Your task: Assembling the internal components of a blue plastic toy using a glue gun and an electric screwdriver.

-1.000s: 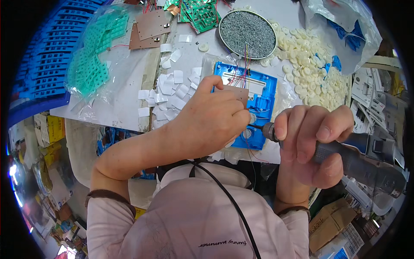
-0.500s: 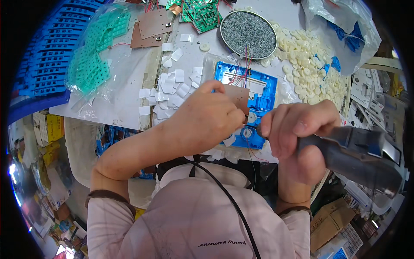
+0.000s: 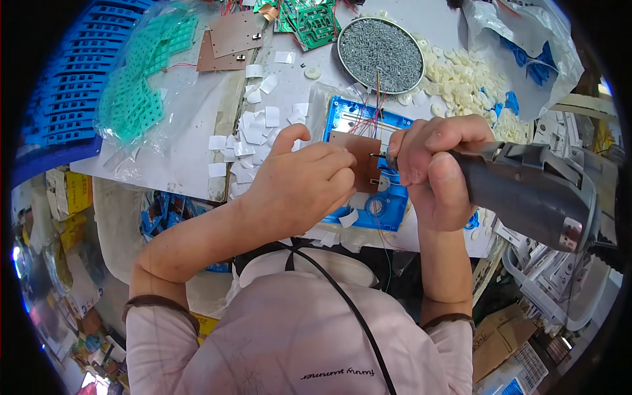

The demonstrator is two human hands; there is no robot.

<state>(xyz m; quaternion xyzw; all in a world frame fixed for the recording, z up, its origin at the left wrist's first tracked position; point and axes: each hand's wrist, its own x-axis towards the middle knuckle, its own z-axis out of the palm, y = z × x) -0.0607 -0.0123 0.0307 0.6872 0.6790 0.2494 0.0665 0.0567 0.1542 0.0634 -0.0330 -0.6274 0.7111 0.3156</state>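
My right hand [image 3: 438, 168] is wrapped round a grey-black power screwdriver [image 3: 530, 187], held nearly level. The thin dark bit points left and meets the right part of a brown circuit board [image 3: 362, 155]. This board lies over a blue plastic casing [image 3: 393, 212], with red and dark wires [image 3: 378, 108] running up from it. My left hand [image 3: 303, 178] is beside the board's left edge, its fingers curled together and the index finger bent up. Whatever those fingers hold, if anything, is hidden. Part of the casing is covered by the board and my right hand.
A round tray of screws [image 3: 380, 56] stands beyond the casing. Cream plastic discs [image 3: 454, 79] are heaped to its right, white paper pieces [image 3: 253, 135] left of the casing. Green boards [image 3: 306, 23], brown boards [image 3: 230, 39], bagged green parts [image 3: 141, 92] and blue parts [image 3: 76, 79] lie farther left.
The screwdriver and my right hand have moved up and its bit now meets the board. The brown board has shifted into fuller view. My left hand has drawn back to the left.
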